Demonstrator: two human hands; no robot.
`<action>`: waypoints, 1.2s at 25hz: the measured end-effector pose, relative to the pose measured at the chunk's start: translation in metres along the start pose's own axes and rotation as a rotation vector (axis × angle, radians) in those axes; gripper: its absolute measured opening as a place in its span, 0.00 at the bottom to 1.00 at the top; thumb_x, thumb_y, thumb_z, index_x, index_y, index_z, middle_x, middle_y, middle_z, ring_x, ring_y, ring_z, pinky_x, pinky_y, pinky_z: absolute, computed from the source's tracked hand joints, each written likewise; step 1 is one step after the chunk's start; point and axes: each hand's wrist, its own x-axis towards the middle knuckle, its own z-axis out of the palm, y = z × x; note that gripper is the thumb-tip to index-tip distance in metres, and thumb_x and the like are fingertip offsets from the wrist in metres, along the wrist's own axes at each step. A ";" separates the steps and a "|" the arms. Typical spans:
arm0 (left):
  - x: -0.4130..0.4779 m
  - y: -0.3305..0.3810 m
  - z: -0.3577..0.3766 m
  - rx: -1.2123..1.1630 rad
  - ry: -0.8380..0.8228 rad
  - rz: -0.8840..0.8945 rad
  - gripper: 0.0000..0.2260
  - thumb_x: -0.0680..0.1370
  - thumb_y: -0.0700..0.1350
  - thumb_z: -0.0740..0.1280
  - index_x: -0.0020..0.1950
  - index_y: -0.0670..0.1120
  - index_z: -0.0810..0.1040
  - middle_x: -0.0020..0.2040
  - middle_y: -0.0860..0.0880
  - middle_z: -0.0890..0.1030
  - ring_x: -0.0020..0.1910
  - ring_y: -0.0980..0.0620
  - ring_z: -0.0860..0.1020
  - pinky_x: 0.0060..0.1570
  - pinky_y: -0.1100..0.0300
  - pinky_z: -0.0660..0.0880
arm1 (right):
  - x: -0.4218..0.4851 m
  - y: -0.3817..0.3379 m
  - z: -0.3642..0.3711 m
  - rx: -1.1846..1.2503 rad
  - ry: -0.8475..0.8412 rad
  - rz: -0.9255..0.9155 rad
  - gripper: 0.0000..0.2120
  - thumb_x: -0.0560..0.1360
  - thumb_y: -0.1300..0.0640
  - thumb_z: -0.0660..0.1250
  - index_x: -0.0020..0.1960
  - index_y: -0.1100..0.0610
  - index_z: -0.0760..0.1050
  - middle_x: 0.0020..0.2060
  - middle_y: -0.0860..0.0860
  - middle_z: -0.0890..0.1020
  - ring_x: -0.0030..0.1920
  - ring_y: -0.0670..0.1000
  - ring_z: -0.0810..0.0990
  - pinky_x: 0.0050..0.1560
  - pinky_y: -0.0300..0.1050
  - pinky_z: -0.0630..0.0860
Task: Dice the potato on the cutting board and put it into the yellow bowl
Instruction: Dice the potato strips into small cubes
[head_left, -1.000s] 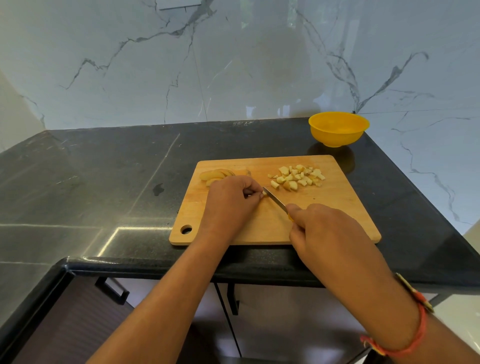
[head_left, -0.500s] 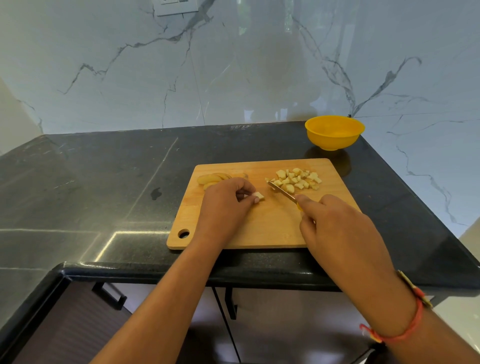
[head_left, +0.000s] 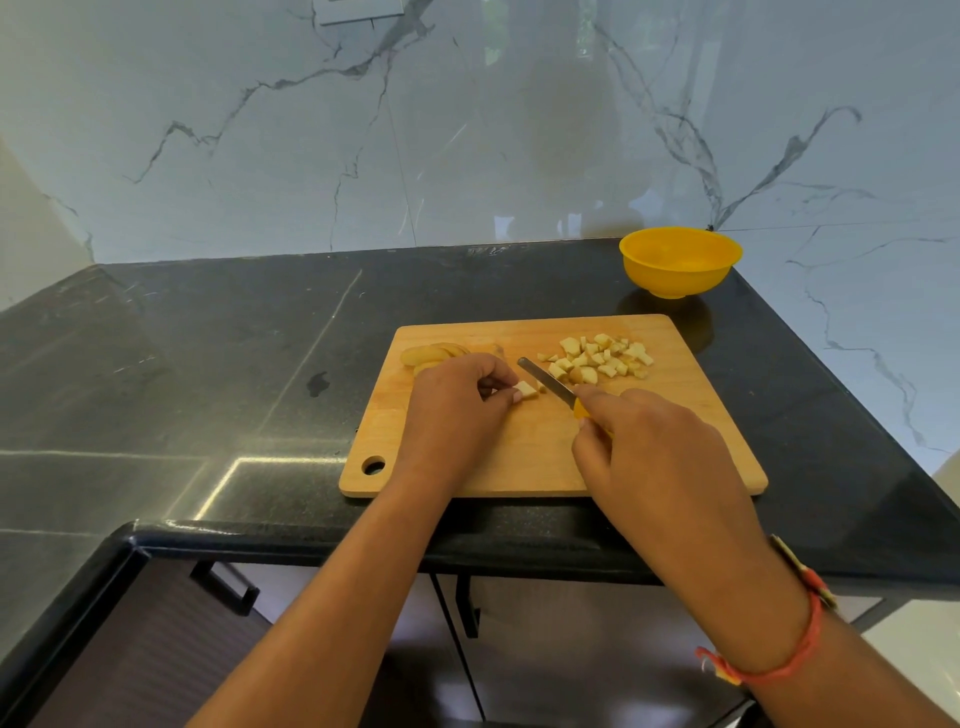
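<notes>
Right hand (head_left: 660, 462) — knife (head_left: 546, 378) nearer potato piece (head_left: 528, 389).

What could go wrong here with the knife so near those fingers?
The left hand pinches a small potato piece right beside the knife blade, so a slip could cut it. The right hand grips the knife far forward, close to the blade. The yellow bowl stands off the cutting board, so the diced pile may scatter on the way over.

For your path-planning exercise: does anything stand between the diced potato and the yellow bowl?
Nothing visible does: only bare cutting board and dark countertop lie between the diced potato and the yellow bowl.
</notes>
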 end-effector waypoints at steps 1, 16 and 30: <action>0.000 0.000 0.000 -0.001 0.003 -0.002 0.06 0.75 0.48 0.73 0.51 0.54 0.83 0.45 0.60 0.81 0.43 0.65 0.77 0.43 0.74 0.71 | 0.001 -0.002 0.001 -0.002 0.002 -0.008 0.19 0.80 0.49 0.57 0.71 0.45 0.70 0.37 0.43 0.72 0.35 0.45 0.71 0.35 0.38 0.69; 0.000 0.002 0.003 -0.028 0.041 0.021 0.03 0.75 0.46 0.74 0.47 0.51 0.84 0.42 0.59 0.82 0.41 0.64 0.78 0.42 0.74 0.74 | -0.004 -0.003 0.008 -0.073 -0.158 -0.050 0.22 0.83 0.50 0.51 0.77 0.46 0.60 0.40 0.45 0.69 0.40 0.46 0.72 0.39 0.41 0.71; 0.002 -0.002 -0.001 -0.060 0.016 -0.011 0.05 0.76 0.44 0.72 0.50 0.52 0.84 0.46 0.59 0.83 0.44 0.65 0.78 0.48 0.74 0.72 | -0.014 -0.002 -0.010 -0.063 -0.057 -0.001 0.20 0.80 0.50 0.58 0.73 0.44 0.68 0.35 0.44 0.71 0.34 0.46 0.72 0.34 0.40 0.71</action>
